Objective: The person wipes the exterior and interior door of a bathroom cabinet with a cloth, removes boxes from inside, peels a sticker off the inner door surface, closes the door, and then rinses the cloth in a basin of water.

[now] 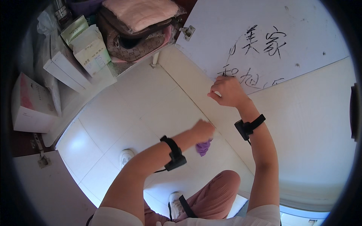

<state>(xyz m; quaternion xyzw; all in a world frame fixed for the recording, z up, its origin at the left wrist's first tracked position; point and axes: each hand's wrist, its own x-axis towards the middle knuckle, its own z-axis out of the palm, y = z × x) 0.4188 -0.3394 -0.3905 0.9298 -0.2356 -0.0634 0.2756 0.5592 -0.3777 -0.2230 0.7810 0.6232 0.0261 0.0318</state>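
My left hand [202, 130] is slightly blurred and closed around a crumpled purple cloth [203, 147] that hangs below the fist. Higher and to the right, my right hand [228, 91] overlaps the lower corner of a white cabinet door [278, 25]. Its fingers curl towards the thumb, and a small gap shows between them. Whether this hand grips the door edge or only passes in front of it, I cannot tell. Black handwritten characters mark the door, partly covered by my hand. Both wrists wear black straps with small boxes.
An open cabinet shelf [70, 103] at left holds a pink-and-white box [34, 107], paper cartons [92, 53], a patterned brown bag [135, 48] and a plastic-wrapped pink bundle [141, 12]. Another door [51, 186] stands at lower left. A pale panel [305, 121] rises at right above the tiled floor [127, 110].
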